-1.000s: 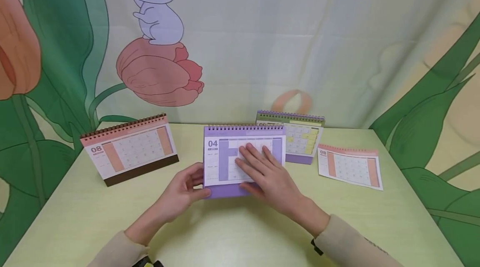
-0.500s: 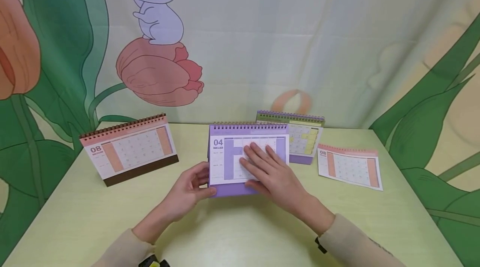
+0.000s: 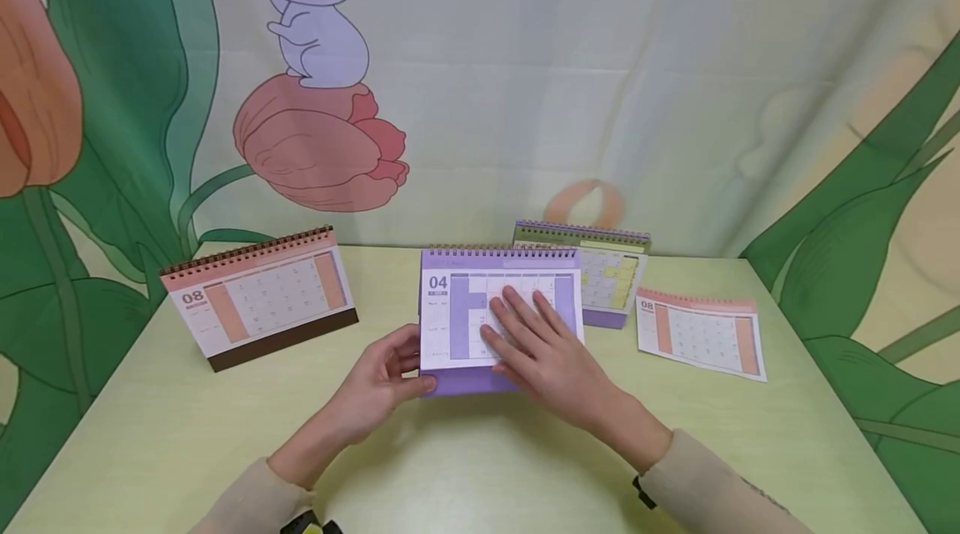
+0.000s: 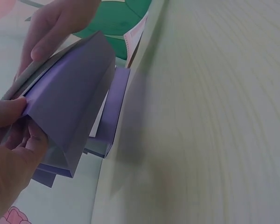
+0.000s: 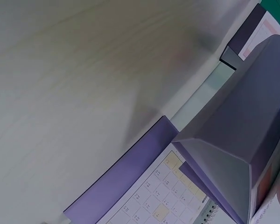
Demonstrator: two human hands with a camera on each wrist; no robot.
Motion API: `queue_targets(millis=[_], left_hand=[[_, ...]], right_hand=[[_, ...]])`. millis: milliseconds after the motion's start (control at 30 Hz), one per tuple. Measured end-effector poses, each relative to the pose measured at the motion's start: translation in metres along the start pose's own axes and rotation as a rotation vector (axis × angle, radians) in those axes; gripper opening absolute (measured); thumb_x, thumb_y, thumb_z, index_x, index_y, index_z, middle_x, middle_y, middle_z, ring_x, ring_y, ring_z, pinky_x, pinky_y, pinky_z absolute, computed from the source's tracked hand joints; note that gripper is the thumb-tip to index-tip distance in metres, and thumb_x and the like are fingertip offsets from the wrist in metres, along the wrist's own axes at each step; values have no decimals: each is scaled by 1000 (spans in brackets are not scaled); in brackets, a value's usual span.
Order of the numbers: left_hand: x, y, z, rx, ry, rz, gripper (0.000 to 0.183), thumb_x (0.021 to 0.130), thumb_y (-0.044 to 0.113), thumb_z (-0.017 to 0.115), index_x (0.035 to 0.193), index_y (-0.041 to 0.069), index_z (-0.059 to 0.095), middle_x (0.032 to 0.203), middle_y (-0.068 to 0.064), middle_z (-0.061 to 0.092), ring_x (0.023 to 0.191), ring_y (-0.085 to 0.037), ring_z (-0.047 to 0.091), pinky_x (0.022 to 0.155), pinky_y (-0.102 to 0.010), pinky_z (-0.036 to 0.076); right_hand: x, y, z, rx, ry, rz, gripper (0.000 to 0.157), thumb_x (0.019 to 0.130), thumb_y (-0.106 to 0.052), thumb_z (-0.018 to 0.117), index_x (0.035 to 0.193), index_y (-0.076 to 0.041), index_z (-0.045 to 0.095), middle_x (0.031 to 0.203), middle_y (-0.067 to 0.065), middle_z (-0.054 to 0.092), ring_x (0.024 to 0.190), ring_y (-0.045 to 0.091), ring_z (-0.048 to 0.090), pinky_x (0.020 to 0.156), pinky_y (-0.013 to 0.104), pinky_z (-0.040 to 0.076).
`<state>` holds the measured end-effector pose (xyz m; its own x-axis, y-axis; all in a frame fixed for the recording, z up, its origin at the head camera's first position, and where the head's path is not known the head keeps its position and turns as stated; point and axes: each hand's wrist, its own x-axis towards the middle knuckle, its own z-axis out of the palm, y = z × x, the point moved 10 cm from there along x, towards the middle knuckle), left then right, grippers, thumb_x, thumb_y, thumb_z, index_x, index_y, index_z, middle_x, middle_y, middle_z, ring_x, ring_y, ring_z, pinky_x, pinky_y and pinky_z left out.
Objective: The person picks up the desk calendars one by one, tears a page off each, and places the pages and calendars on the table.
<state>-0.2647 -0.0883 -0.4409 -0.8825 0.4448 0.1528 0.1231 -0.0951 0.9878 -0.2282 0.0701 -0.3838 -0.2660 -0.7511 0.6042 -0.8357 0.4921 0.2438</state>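
Purple spiral calendar [image 3: 444, 332], page marked 04, held raised over mid-bench [image 3: 487, 467]. Left hand [image 3: 367, 392] clamped on its nine o'clock edge: thumb on front, fingers curled at the hollow stand's open end. Right hand [image 3: 551, 363] laid across the page, fingers straight and apart, covering part of the grid. Green-topped calendar [image 3: 609, 276] at two o'clock, partly blocked by the purple one. Brown-based calendar [image 3: 262, 301] at nine; pink-topped page [image 3: 703, 336] at three.
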Motion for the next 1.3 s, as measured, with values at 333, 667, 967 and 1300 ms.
queue_targets(millis=[333, 667, 967, 1300], left_hand=[[1, 1, 5, -24, -16, 10, 61, 88, -22, 59, 145, -9, 44, 135, -29, 58, 119, -36, 63, 94, -40, 56], [1, 2, 10, -38, -25, 12, 58, 88, -23, 59, 143, -9, 46, 132, -28, 59, 118, -35, 63, 93, -41, 57], [1, -1, 9, -32, -8, 9, 60, 89, -23, 58, 145, -8, 45, 135, -28, 58, 120, -36, 63, 94, -40, 56], [0, -3, 8, -36, 11, 15, 58, 87, -24, 58, 141, -9, 47, 133, -29, 59, 119, -36, 63, 92, -42, 57]], right_hand=[[1, -7, -19, 11, 189, -55, 35, 111, -16, 45, 124, 4, 69, 132, 17, 66, 126, 37, 59, 105, 56, 46], [2, -7, -43, 48, 374, -72, 26, 105, -13, 56, 112, 4, 75, 117, 17, 73, 110, 30, 70, 92, 48, 56], [0, -2, -48, 180, 417, -45, 24, 102, -17, 64, 105, 2, 79, 111, 15, 75, 103, 29, 73, 88, 47, 57], [-6, 16, -46, 502, 490, 75, 23, 99, -17, 69, 98, 3, 80, 106, 16, 75, 102, 35, 72, 100, 49, 51]])
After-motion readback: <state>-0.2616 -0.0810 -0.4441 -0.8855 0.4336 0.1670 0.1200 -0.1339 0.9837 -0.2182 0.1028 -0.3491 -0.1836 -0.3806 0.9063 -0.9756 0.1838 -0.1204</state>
